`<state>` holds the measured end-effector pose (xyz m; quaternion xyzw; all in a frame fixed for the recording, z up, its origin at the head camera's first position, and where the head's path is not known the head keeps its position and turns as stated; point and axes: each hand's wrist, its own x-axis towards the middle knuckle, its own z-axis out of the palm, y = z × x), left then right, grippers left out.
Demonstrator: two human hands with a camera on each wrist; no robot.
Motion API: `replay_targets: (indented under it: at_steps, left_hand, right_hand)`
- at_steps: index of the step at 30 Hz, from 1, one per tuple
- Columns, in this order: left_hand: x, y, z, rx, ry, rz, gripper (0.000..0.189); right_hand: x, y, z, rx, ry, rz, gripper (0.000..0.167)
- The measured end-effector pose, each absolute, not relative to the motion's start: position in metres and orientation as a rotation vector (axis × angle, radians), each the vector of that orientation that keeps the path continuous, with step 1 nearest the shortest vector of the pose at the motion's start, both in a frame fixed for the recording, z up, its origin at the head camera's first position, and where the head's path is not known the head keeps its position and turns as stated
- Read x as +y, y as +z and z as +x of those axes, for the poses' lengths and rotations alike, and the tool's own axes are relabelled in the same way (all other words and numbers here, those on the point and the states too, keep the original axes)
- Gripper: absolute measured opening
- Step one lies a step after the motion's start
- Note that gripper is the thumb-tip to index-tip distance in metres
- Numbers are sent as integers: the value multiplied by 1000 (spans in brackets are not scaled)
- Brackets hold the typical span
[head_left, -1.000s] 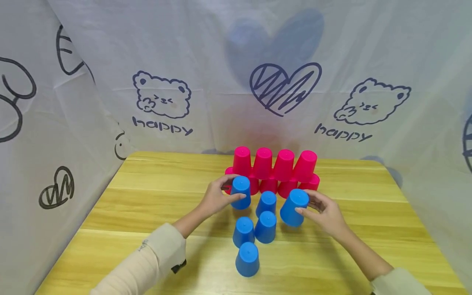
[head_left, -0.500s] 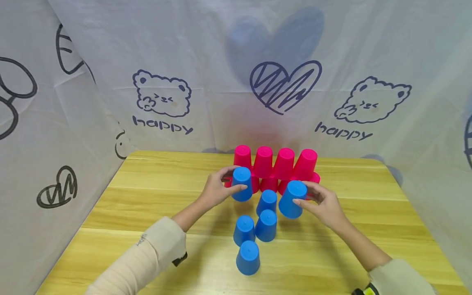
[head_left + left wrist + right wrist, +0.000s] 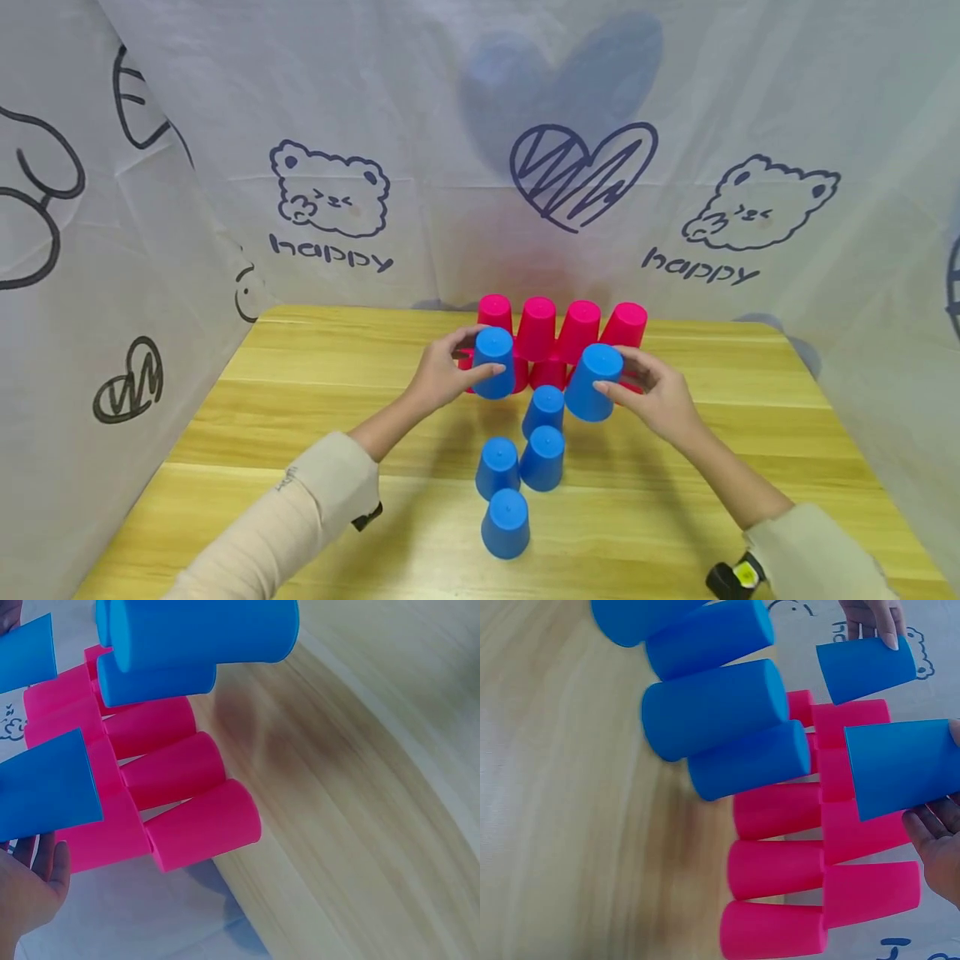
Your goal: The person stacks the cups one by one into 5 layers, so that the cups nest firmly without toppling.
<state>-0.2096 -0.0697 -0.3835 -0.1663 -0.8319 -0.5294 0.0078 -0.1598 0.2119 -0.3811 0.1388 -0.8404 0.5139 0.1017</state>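
My left hand [image 3: 438,372] grips an upside-down blue cup [image 3: 492,363] by its sides, held up in front of the pink cups' left end. Another upside-down blue cup [image 3: 593,383] is pinched between the thumb and fingers of my right hand [image 3: 660,396], raised before the right end. In the right wrist view that blue cup [image 3: 900,766] is tilted slightly and overlaps the upper pink row. Behind both hands, upside-down pink cups [image 3: 536,330] stand in two tiers, the upper row resting on the lower one. Held cups and hands hide part of the lower tier.
Several blue cups stand upside down nearer me on the wooden table [image 3: 315,433]: one far cup [image 3: 543,412], a middle pair with a right cup [image 3: 542,458] and left cup [image 3: 498,467], and a front cup [image 3: 506,525]. A printed cloth [image 3: 450,100] hangs behind.
Both hands have lifted their blue cups higher and farther back toward the pink tiers. The right hand's cup has also shifted slightly left. The standing cups have stayed put.
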Motion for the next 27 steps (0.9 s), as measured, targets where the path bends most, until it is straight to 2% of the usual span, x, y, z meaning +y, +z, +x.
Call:
replay_targets:
  at_steps: [15, 27]
  left_hand:
    - [-63, -366, -216, -2557, -1577, -601, 54]
    - [-51, -348, -223, -2502, -1587, -594, 54]
  right_hand:
    - [202, -360, -181, -2534, 1485, 333, 49]
    - [195, -338, -201, -2481, 1468, 372, 50]
